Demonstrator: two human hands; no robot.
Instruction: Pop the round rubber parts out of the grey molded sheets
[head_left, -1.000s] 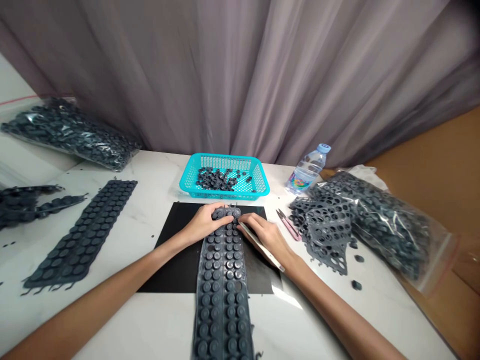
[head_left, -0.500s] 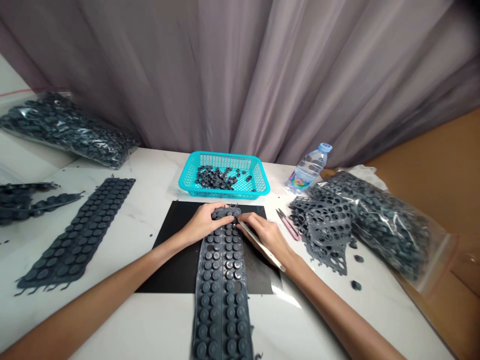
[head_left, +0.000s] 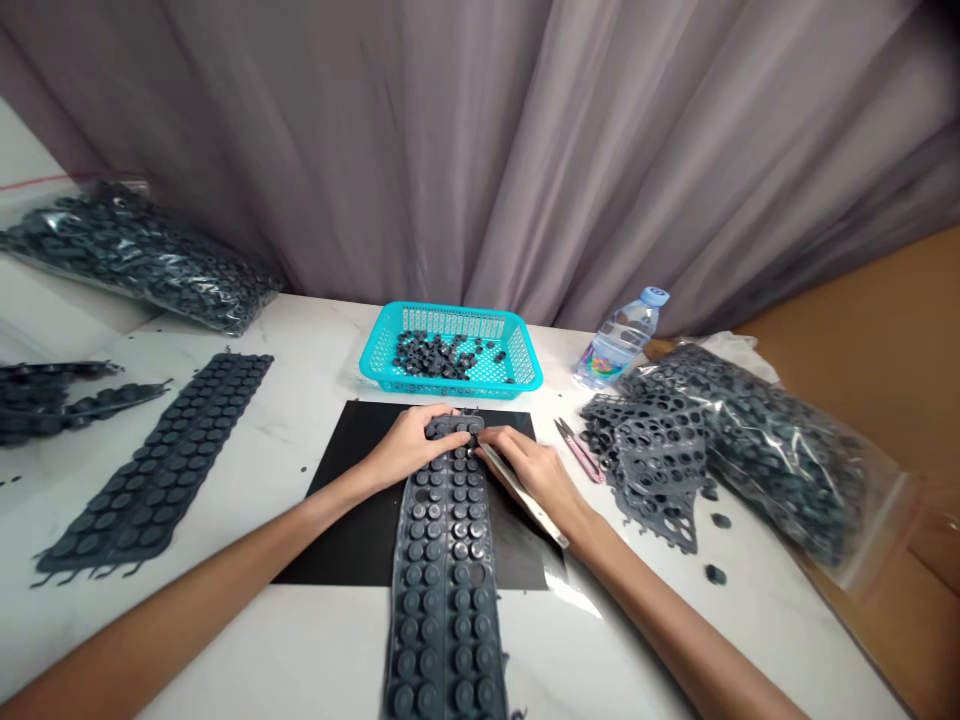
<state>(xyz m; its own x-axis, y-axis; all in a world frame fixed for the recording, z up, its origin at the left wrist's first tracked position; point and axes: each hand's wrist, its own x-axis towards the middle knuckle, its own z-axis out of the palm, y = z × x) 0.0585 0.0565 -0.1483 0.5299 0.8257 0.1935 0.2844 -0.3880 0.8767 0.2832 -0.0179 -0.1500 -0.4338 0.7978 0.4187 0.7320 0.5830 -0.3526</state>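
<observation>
Fingers (head_left: 496, 438) first: on the right hand (head_left: 534, 470), they're curled closed around a long, flat, cream-coloured tool (head_left: 534, 509); on the left hand (head_left: 403, 449), thumb and forefinger are spread over the far end of a dark grey, rubbery-looking studded strip (head_left: 447, 590), which seems to be held between them. The strip is laid lengthwise over a black rectangular mat (head_left: 337, 520) and the white desk (head_left: 300, 640). Looks pretty early on this one tbh: only two clear open holes (head_left: 421, 495) can be spotted, and most round studs (head_left: 461, 549) are left in place. Small dark pieces (head_left: 431, 357) are already piled in a turquoise plastic mesh basket (head_left: 457, 388). The tool's tip can't be made out, some far studs are covered by the left hand, and the strip's near end is cut off.
</observation>
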